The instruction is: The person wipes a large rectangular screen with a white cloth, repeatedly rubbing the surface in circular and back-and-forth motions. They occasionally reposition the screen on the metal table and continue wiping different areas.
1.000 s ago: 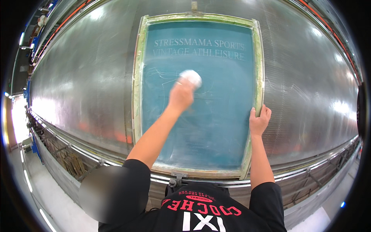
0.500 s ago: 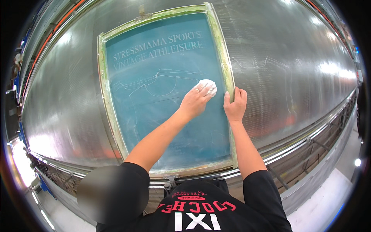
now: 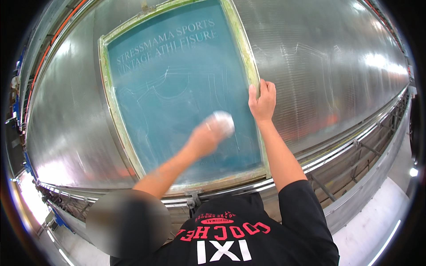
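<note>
A screen-printing frame [image 3: 243, 48] with a pale wooden rim edged in green tape lies flat before me. Stretched inside it is blue-green mesh [image 3: 168, 113], bearing pale lettering and thin garment outlines. My left hand [image 3: 203, 138], smeared by motion, is closed on a crumpled white cloth [image 3: 225, 123] over the right lower middle of the mesh. How hard the cloth presses cannot be seen. With its thumb on the upper side, my right hand [image 3: 262, 104] grips the frame's right rim; its fingers reach over the outer edge.
Under the frame spreads a long, shiny metal table [image 3: 306, 80], with faint drawn lines to the right. A metal rail [image 3: 324, 167] runs along the near edge, and a small clamp [image 3: 194, 199] sits at the frame's near side. Shelving and bright lights border the left.
My left hand has swept the cloth down the mesh toward me. The right hand still grips the right rim, and the whole view has shifted slightly.
</note>
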A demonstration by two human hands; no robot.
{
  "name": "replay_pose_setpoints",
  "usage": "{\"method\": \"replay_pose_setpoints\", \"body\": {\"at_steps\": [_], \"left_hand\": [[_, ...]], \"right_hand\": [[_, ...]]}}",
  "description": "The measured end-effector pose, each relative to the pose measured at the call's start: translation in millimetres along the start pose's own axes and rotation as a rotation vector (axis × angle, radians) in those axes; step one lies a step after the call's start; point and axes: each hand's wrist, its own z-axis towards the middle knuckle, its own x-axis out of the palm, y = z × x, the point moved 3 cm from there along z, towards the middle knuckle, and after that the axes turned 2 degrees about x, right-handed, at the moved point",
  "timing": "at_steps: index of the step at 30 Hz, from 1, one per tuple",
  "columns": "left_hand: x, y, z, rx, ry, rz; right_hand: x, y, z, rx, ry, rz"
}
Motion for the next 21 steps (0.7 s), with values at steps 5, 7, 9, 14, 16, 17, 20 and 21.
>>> {"method": "replay_pose_setpoints", "body": {"at_steps": [5,7,9,14,16,17,20,21], "left_hand": [[-40,109,54,-0.469,-0.354,0.384],[0,66,40,-0.431,-0.22,0.327],[32,-14,-1,-0.08,-0.005,0.124],[17,-5,-23,0.151,0.149,-0.041],[-9,62,38,-0.122,0.0,0.1],[-24,90,65,-0.271,-0.097,0.168],[-40,109,109,-0.46,-0.318,0.265],[-23,96,107,-0.43,-0.324,0.284]], "right_hand": [[7,5,1,-0.018,-0.026,-0.038],[7,4,2,-0.014,-0.022,-0.017],[5,2,1,-0.013,-0.032,-0.023],[2,1,-9,-0.007,-0.016,-0.014],[5,3,0,0.011,-0.019,-0.011],[5,5,1,0.018,-0.012,0.001],[5,5,2,-0.004,-0.028,-0.017],[5,5,5,-0.015,-0.029,-0.01]]}}
